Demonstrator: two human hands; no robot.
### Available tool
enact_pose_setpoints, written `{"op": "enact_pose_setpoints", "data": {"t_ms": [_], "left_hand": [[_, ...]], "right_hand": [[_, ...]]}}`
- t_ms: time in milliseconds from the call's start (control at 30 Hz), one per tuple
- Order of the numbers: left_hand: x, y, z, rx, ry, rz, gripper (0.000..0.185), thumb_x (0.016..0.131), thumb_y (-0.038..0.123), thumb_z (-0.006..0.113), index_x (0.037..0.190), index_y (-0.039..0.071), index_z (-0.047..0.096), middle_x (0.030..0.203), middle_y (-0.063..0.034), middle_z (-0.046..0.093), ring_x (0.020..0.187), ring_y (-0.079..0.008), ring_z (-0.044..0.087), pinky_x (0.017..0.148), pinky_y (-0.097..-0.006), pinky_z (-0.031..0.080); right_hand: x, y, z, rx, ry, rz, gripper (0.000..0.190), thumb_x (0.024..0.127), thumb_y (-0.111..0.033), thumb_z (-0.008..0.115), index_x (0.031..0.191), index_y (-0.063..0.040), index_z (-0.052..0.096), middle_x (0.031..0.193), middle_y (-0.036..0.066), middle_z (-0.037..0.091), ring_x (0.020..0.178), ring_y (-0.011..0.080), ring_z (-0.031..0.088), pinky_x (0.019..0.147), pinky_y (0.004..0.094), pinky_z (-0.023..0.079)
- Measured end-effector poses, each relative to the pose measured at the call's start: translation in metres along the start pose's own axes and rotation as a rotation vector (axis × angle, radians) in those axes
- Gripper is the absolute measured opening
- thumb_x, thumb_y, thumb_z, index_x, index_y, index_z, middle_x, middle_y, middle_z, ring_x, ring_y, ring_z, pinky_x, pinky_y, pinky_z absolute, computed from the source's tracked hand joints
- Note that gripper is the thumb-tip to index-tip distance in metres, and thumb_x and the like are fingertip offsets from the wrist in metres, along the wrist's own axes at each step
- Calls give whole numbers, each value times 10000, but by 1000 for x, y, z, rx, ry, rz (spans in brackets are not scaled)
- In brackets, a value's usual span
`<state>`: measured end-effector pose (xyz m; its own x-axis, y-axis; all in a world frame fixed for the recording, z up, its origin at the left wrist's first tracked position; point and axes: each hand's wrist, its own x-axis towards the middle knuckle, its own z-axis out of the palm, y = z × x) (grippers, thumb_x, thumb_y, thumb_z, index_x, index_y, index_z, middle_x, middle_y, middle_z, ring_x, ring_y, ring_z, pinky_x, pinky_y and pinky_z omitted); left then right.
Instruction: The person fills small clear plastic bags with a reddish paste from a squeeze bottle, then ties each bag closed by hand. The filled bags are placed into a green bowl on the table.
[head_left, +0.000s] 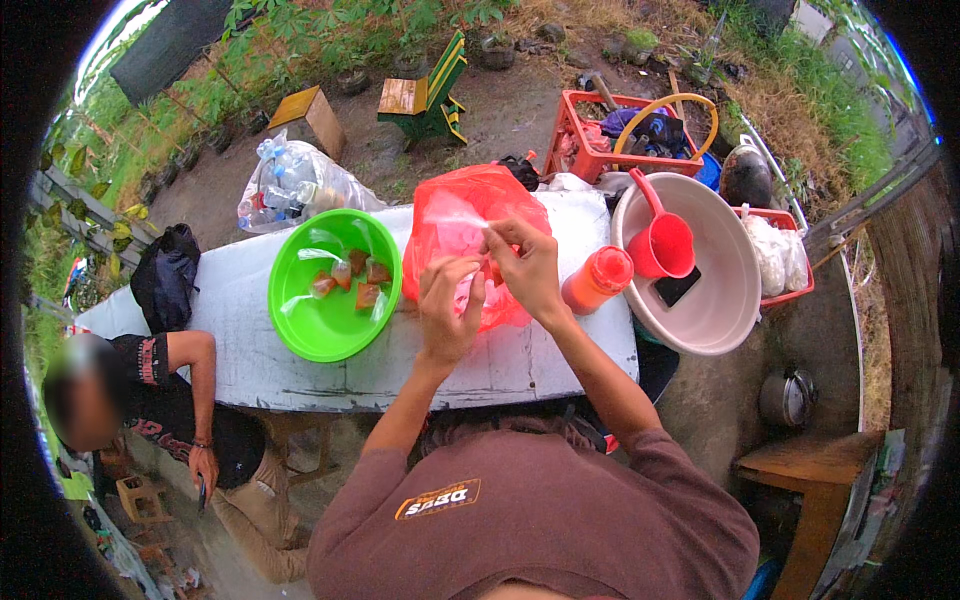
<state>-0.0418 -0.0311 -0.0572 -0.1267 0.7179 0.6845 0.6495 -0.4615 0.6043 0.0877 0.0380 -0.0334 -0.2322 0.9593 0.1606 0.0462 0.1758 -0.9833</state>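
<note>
Above a red plastic bag (435, 191) on the white table (225, 300), my right hand (526, 264) pinches a small clear plastic bag (466, 218) between thumb and fingertips. My left hand (450, 300) is raised close beside it, fingers bent and thumb apart; whether its fingertips touch the plastic cannot be made out. To the left, a bright green basin (322, 341) holds several small clear bags with brown-orange contents (367, 295). Right of my right hand stands a red-orange plastic bottle (598, 279).
A beige basin (731, 319) at the right holds a red dipper (661, 244) and a dark flat object (678, 286). A red crate (600, 166) stands beyond it. Clear sack of bottles (300, 184) is behind the green basin. A seated person (195, 390) is at left.
</note>
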Motion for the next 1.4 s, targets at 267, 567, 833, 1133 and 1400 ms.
{"op": "enact_pose_setpoints", "data": {"t_ms": [267,567,833,1133,1400], "left_hand": [[40,-6,-45,438,-317,195,252,922,164,634,1160,79,629,1116,-78,667,1164,-216,579,1136,-483,258],[27,-21,-45,-205,-403,-387,236,1027,219,528,1050,7,629,958,-100,666,983,-192,634,892,-389,510],[4,-14,-12,-990,-28,-725,294,1070,237,453,1113,-9,608,1205,-108,635,1058,-164,622,947,-326,516],[-2,13,0,-364,91,-295,253,1049,202,465,1051,-10,602,1320,-189,584,1271,-305,529,1066,-407,410],[-14,7,9,-80,32,-101,126,988,101,563,992,-13,618,1476,-246,389,1337,-411,434,1067,-480,392]], "right_hand": [[-4,5,6,-513,-35,-555,80,860,-93,708,925,-47,712,767,116,692,664,259,680,607,364,513],[-2,8,3,-601,-137,-692,114,860,-132,711,944,-63,676,854,78,703,715,257,671,640,372,516],[-11,20,10,-390,-146,-699,157,893,-18,625,1046,-5,655,991,139,632,961,316,670,812,383,554],[-22,19,25,-6,-14,-297,138,899,-48,656,1004,24,710,1032,115,602,1082,256,610,829,337,525],[-19,-6,15,357,-222,225,294,996,-258,597,1005,7,723,805,13,660,770,88,588,687,252,469]]}}
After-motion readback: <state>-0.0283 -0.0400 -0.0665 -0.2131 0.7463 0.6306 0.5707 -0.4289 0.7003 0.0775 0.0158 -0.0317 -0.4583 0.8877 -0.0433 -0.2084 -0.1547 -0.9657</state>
